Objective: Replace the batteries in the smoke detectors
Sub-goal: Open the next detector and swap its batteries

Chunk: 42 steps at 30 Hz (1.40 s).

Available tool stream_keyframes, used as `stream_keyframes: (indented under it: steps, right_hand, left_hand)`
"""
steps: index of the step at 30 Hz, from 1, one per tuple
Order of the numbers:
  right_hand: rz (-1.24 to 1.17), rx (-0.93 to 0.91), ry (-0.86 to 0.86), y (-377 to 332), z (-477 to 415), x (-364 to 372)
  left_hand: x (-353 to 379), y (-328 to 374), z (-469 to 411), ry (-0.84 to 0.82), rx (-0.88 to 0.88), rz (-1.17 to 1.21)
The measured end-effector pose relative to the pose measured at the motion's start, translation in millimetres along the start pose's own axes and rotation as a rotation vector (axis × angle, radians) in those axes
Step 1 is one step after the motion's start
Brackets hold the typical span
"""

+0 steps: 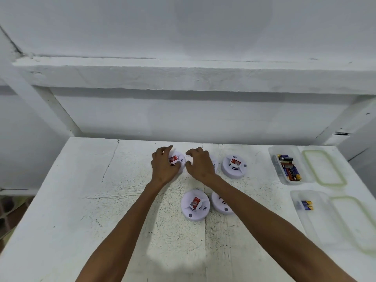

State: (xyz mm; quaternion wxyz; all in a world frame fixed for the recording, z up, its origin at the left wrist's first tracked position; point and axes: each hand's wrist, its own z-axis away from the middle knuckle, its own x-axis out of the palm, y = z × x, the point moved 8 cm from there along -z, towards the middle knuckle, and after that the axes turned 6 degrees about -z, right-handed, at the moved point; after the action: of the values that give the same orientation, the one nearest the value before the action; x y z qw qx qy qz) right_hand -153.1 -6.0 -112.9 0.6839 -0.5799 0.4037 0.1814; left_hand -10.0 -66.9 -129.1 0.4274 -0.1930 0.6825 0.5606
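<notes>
Several white round smoke detectors with red labels lie on the white table (81,200). My left hand (163,166) curls round the far-left detector (180,159). My right hand (200,164) hovers just to its right with loosely bent fingers and holds nothing; it hides most of another detector (214,162). A third detector (234,166) sits further right. Two more are nearer me: one in the middle (195,205) and one (220,204) partly under my right forearm. A clear tub (274,157) at the right holds several batteries (289,166). A nearer tub (295,196) holds two batteries (306,204).
Two clear lids with green seals lie to the right of the tubs, one far (323,167) and one near (354,220). A white shelf (183,76) overhangs the back of the table. The table's left edge drops off to a dark floor.
</notes>
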Motion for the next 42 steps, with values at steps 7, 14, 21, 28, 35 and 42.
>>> stream_keyframes:
  steps: [7, 14, 21, 28, 35, 42]
  right_hand:
    - [0.263, 0.006, -0.091, 56, 8, -26]
    - [0.409, 0.027, -0.223, 84, 13, -29]
    - [0.363, -0.03, -0.156, 87, 8, -28]
    - [-0.413, 0.001, -0.132, 81, 21, -88]
    - [-1.126, 0.238, -0.175, 94, 57, -109]
    - [-1.234, 0.388, -0.088, 112, 80, -112]
  left_hand:
    - [40, 52, -1, -0.281, 0.239, -0.114]
    - [77, 67, -6, -0.328, 0.361, -0.39]
    - [63, 79, -6, -0.289, 0.304, -0.266]
    - [26, 95, -1, -0.216, 0.321, 0.209]
    - [27, 122, 30, -0.186, 0.424, 0.384]
    - [52, 143, 62, -0.371, 0.145, 0.677]
